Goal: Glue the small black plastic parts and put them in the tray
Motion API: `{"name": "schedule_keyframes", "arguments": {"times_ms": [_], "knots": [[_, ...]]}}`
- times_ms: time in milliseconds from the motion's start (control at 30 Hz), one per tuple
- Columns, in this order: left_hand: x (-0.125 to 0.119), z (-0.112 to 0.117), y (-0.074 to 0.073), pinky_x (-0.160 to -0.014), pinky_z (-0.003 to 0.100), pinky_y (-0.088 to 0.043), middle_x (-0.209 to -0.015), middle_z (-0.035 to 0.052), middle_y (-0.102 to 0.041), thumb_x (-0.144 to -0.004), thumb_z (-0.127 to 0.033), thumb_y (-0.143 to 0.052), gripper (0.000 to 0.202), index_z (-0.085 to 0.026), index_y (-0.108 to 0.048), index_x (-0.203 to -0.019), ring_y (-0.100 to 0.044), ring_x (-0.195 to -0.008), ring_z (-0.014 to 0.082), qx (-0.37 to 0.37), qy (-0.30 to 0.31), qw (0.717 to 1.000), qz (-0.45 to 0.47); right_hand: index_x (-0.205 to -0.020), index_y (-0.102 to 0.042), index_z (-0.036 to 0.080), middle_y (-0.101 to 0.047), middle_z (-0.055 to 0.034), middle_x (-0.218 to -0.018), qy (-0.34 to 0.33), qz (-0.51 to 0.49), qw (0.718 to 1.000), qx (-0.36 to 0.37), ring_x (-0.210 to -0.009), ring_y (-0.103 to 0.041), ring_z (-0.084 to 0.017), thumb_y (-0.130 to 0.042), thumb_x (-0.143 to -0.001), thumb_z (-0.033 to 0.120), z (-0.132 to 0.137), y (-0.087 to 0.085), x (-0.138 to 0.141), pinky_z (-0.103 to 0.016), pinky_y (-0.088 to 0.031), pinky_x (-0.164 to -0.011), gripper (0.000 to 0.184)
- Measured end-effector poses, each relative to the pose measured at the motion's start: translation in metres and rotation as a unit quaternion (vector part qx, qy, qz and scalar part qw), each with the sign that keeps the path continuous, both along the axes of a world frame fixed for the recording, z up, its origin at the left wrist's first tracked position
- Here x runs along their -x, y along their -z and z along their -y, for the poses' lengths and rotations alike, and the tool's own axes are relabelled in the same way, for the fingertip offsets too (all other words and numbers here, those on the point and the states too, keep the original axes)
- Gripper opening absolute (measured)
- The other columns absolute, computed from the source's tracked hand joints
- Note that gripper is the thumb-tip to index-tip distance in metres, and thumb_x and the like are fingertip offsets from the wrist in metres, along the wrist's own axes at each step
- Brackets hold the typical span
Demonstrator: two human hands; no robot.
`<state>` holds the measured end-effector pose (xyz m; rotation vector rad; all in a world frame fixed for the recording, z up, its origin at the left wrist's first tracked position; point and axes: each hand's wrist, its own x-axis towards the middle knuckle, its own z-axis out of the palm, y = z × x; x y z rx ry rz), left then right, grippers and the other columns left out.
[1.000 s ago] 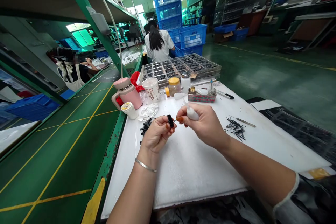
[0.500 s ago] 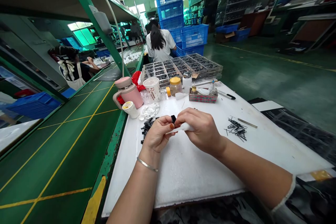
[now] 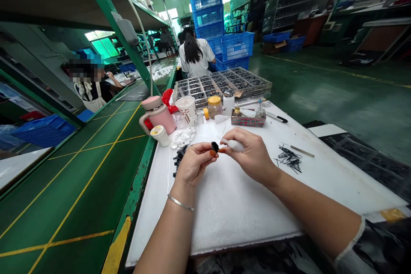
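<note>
A small black plastic part [image 3: 215,147] is pinched between the thumb and fingertips of the left hand [image 3: 195,163], above the middle of a white work board [image 3: 224,222]. Its long axis appears tilted up toward the right, though it is too small to be read exactly. A smooth white tapered dropper bottle [image 3: 235,145] is gripped by the nearly closed right hand [image 3: 253,156], its narrow end aimed left toward the part. Open board is left toward the lower frame edge. A heap of black parts [image 3: 179,159] lies just beside the left hand, and thin black pins [image 3: 289,158] are scattered well to the right.
</note>
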<state>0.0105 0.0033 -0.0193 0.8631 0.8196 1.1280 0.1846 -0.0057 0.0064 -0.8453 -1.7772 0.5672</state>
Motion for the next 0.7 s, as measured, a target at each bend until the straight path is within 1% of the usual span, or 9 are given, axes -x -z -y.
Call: {"name": "schedule_keyframes", "arguments": {"times_ms": [67, 133, 200, 300, 400, 433, 500, 600, 700], "knots": [[-0.001, 0.000, -0.001, -0.061, 0.018, -0.051, -0.073, 0.0025, -0.068, -0.057, -0.021, -0.083, 0.029, -0.014, -0.070, -0.081, -0.061, -0.064, 0.0088, -0.004, -0.018, 1.000, -0.020, -0.094, -0.057, 0.020, -0.059, -0.0015, -0.079, -0.009, -0.063, 0.995, 0.080, -0.060, -0.058, -0.013, -0.062, -0.083, 0.033, -0.002, -0.001, -0.005, -0.023, -0.046, -0.050, 0.018], [-0.002, 0.001, -0.002, -0.064, 0.020, -0.051, -0.074, 0.0014, -0.068, -0.057, -0.022, -0.083, 0.029, -0.015, -0.070, -0.082, -0.061, -0.065, 0.0089, -0.006, -0.036, 0.999, -0.039, -0.103, -0.051, 0.021, -0.058, -0.0013, -0.081, -0.029, -0.118, 0.983, 0.140, -0.056, -0.058, -0.012, -0.057, -0.085, 0.044, -0.004, -0.002, -0.011, -0.020, -0.042, -0.040, 0.030], [-0.003, 0.002, -0.003, -0.066, 0.022, -0.051, -0.075, 0.0013, -0.068, -0.059, -0.024, -0.082, 0.028, -0.016, -0.069, -0.082, -0.063, -0.069, 0.0108, -0.018, -0.046, 0.997, -0.064, -0.112, -0.049, 0.021, -0.058, -0.0032, -0.086, -0.026, -0.126, 0.979, 0.158, -0.061, -0.062, -0.013, -0.051, -0.088, 0.050, -0.005, -0.004, -0.017, -0.019, -0.044, -0.039, 0.037], [-0.004, 0.004, -0.005, -0.067, 0.024, -0.051, -0.084, 0.0045, -0.071, -0.064, -0.029, -0.079, 0.026, -0.016, -0.067, -0.084, -0.066, -0.078, 0.0159, -0.047, -0.046, 0.992, -0.105, -0.117, -0.055, 0.020, -0.059, -0.0061, -0.091, -0.001, -0.068, 0.985, 0.158, -0.070, -0.064, -0.015, -0.048, -0.089, 0.051, -0.005, -0.007, -0.026, -0.022, -0.052, -0.049, 0.043], [-0.005, 0.005, -0.006, -0.065, 0.024, -0.050, -0.091, 0.0072, -0.072, -0.068, -0.031, -0.076, 0.026, -0.016, -0.066, -0.087, -0.068, -0.079, 0.0179, -0.064, -0.041, 0.989, -0.129, -0.113, -0.060, 0.019, -0.062, -0.0070, -0.095, 0.007, -0.043, 0.985, 0.167, -0.073, -0.064, -0.016, -0.053, -0.086, 0.049, -0.005, -0.010, -0.033, -0.025, -0.055, -0.056, 0.041], [-0.006, 0.006, -0.006, -0.064, 0.024, -0.050, -0.089, 0.0072, -0.072, -0.068, -0.030, -0.076, 0.025, -0.016, -0.066, -0.086, -0.068, -0.078, 0.0176, -0.069, -0.041, 0.988, -0.135, -0.113, -0.059, 0.019, -0.063, -0.0065, -0.093, 0.005, -0.052, 0.984, 0.172, -0.072, -0.064, -0.016, -0.055, -0.085, 0.048, -0.005, -0.010, -0.035, -0.025, -0.055, -0.055, 0.040], [-0.007, 0.006, -0.005, -0.065, 0.023, -0.050, -0.085, 0.0063, -0.072, -0.068, -0.029, -0.076, 0.023, -0.016, -0.067, -0.084, -0.067, -0.077, 0.0163, -0.079, -0.049, 0.985, -0.145, -0.109, -0.055, 0.020, -0.065, -0.0037, -0.082, 0.011, -0.072, 0.981, 0.178, -0.064, -0.062, -0.015, -0.060, -0.083, 0.046, -0.004, -0.011, -0.039, -0.024, -0.050, -0.049, 0.037], [-0.007, 0.005, -0.004, -0.064, 0.022, -0.050, -0.080, 0.0042, -0.071, -0.066, -0.028, -0.077, 0.020, -0.016, -0.068, -0.081, -0.064, -0.074, 0.0140, -0.087, -0.061, 0.982, -0.157, -0.092, -0.056, 0.021, -0.062, 0.0005, -0.065, 0.056, -0.084, 0.983, 0.152, -0.054, -0.056, -0.013, -0.071, -0.074, 0.042, -0.002, -0.012, -0.042, -0.023, -0.044, -0.045, 0.032], [-0.008, 0.004, -0.003, -0.063, 0.022, -0.050, -0.075, 0.0028, -0.069, -0.065, -0.026, -0.077, 0.019, -0.016, -0.070, -0.079, -0.062, -0.070, 0.0126, -0.089, -0.063, 0.980, -0.164, -0.078, -0.061, 0.020, -0.062, -0.0003, -0.066, 0.095, -0.100, 0.984, 0.112, -0.057, -0.056, -0.014, -0.079, -0.064, 0.039, 0.000, -0.013, -0.042, -0.024, -0.044, -0.048, 0.030]]}}
